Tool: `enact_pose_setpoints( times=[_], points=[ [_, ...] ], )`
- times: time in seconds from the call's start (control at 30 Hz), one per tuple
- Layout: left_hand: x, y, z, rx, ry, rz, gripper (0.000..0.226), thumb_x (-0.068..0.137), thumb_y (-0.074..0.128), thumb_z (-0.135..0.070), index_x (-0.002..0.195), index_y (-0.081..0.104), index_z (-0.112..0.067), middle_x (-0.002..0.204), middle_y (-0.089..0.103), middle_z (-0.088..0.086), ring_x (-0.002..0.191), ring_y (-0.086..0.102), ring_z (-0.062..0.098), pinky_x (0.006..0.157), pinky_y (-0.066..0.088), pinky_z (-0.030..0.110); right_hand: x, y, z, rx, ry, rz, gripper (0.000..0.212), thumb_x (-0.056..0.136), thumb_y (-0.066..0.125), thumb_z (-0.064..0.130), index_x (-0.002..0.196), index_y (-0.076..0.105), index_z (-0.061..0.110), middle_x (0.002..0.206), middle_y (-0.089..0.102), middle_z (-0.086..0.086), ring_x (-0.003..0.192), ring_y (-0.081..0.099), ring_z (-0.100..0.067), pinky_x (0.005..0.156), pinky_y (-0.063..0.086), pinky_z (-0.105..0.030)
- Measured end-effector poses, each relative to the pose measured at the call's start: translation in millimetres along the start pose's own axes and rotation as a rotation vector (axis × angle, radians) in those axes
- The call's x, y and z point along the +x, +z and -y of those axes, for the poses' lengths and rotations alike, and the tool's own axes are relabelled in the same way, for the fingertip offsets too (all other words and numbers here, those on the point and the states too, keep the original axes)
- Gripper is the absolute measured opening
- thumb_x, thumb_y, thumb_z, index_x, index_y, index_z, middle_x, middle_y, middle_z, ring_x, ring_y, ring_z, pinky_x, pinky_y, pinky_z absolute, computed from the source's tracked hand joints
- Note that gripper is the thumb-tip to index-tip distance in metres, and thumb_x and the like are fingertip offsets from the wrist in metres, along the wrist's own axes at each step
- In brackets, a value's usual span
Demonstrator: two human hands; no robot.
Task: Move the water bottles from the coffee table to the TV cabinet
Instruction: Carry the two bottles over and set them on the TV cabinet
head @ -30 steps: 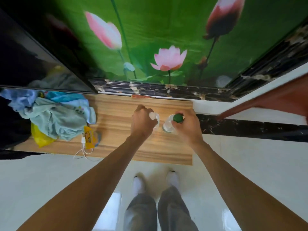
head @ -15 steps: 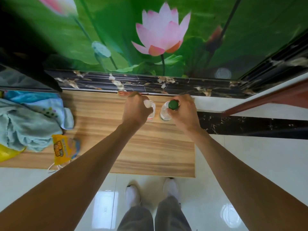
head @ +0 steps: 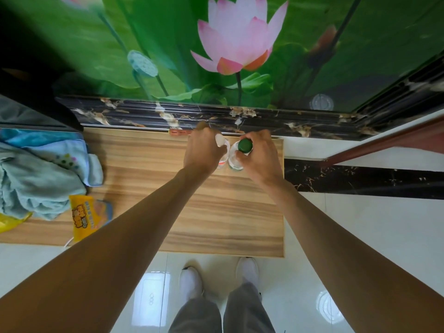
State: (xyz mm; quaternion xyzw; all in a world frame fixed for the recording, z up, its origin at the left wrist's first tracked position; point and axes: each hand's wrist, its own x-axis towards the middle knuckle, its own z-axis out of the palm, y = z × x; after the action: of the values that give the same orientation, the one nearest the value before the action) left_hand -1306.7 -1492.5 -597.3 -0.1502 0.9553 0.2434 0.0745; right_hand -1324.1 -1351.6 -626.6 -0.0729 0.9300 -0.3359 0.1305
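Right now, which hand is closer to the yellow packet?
Left. The left hand holds a white-capped bottle up and right of the yellow packet; the right hand, on the green-capped bottle, is farther right.

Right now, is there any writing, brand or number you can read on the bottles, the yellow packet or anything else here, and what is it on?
No text here is clear enough to quote.
Yellow packet on the TV cabinet: bold orange characters, too blurred to read.
White-capped bottle in the left hand: a red label edge, no legible print.
Green-capped bottle in the right hand: label hidden by the fingers.
Light blue towel: coloured dots only, no words.
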Motion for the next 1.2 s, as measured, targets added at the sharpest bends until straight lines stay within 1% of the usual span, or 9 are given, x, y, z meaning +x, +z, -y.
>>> enact_pose_setpoints(
  times=[0.1,0.23,0.47,0.67,0.73,0.83,0.97,1.13,1.2],
  points=[
    [1.0,0.2,2.3,-0.017,0.001,-0.006,0.021,0.078,0.071,-0.010,0.099,0.071,-0.004,0.108,0.061,0.018,0.089,0.064,0.032,0.069,0.041,0.027,0.6,-0.6,0.8,-0.003,0.012,-0.005,0.038,0.081,0.073,0.017,0.118,0.063,0.013,0.116,0.050,-0.008,0.094,0.062,-0.025,0.083,0.047,-0.027],
    [2.7,-1.7,2.7,-0.029,0.004,0.023,0.038,0.082,0.073,-0.019,0.117,0.066,-0.006,0.121,0.059,0.016,0.102,0.063,0.031,0.088,0.050,0.036,1.0,-3.5,1.7,-0.016,0.034,0.005,0.045,0.080,0.075,0.018,0.123,0.061,0.011,0.118,0.048,-0.009,0.097,0.063,-0.028,0.083,0.045,-0.026],
    [-2.7,-10.4,0.5,-0.001,-0.022,0.071,0.056,0.081,0.074,-0.022,0.132,0.055,-0.008,0.129,0.055,0.016,0.112,0.060,0.034,0.092,0.051,0.042,0.6,-15.9,10.7,-0.070,0.044,0.065,0.055,0.084,0.071,0.018,0.135,0.051,0.012,0.130,0.044,-0.011,0.107,0.062,-0.034,0.091,0.050,-0.039],
    [-18.9,-46.4,-9.9,-0.013,-0.083,0.019,0.054,0.084,0.069,-0.027,0.132,0.053,-0.009,0.129,0.052,0.018,0.114,0.057,0.034,0.095,0.047,0.042,-9.7,-56.7,39.0,-0.089,0.063,-0.021,0.047,0.088,0.063,0.028,0.132,0.053,0.013,0.132,0.045,-0.010,0.097,0.064,-0.030,0.082,0.050,-0.037],
    [-27.5,-67.8,-20.6,-0.107,-0.101,-0.017,0.040,0.087,0.063,-0.025,0.123,0.059,-0.007,0.123,0.058,0.018,0.111,0.058,0.032,0.094,0.045,0.039,-15.7,-76.8,53.8,-0.031,0.074,-0.044,0.039,0.089,0.061,0.029,0.125,0.058,0.014,0.127,0.052,-0.009,0.098,0.064,-0.027,0.086,0.051,-0.038],
    [-47.9,-108.7,-42.7,-0.365,-0.177,-0.076,0.018,0.088,0.060,-0.021,0.101,0.067,-0.011,0.101,0.071,0.013,0.094,0.064,0.026,0.083,0.048,0.030,-28.5,-110.1,84.9,0.142,0.087,-0.022,0.029,0.089,0.060,0.028,0.114,0.066,0.014,0.111,0.067,-0.004,0.093,0.064,-0.016,0.087,0.051,-0.034],
    [-97.0,-172.4,-72.8,-0.918,-0.351,-0.004,0.026,0.094,0.057,-0.019,0.111,0.064,-0.001,0.086,0.070,0.008,0.075,0.067,0.022,0.076,0.057,0.042,-60.5,-155.2,134.5,0.210,0.002,0.144,0.031,0.093,0.057,0.034,0.113,0.068,0.013,0.109,0.072,-0.002,0.093,0.063,-0.010,0.080,0.044,-0.022],
    [-170.5,-238.9,-99.3,-1.029,-0.368,-0.086,0.023,0.095,0.052,-0.014,0.108,0.065,0.000,0.092,0.069,0.016,0.078,0.064,0.023,0.071,0.054,0.035,-106.5,-208.3,190.5,0.290,-0.121,0.209,0.035,0.094,0.053,0.036,0.115,0.068,0.011,0.111,0.072,-0.004,0.100,0.065,-0.014,0.078,0.044,-0.018],
    [-199.6,-258.7,-103.2,-1.089,-0.369,-0.167,0.020,0.094,0.051,-0.013,0.103,0.067,-0.006,0.084,0.069,0.007,0.072,0.065,0.017,0.071,0.052,0.033,-125.2,-221.6,206.4,0.368,-0.136,0.236,0.036,0.093,0.053,0.035,0.115,0.068,0.011,0.112,0.072,-0.007,0.103,0.066,-0.018,0.086,0.050,-0.027]
  ],
)
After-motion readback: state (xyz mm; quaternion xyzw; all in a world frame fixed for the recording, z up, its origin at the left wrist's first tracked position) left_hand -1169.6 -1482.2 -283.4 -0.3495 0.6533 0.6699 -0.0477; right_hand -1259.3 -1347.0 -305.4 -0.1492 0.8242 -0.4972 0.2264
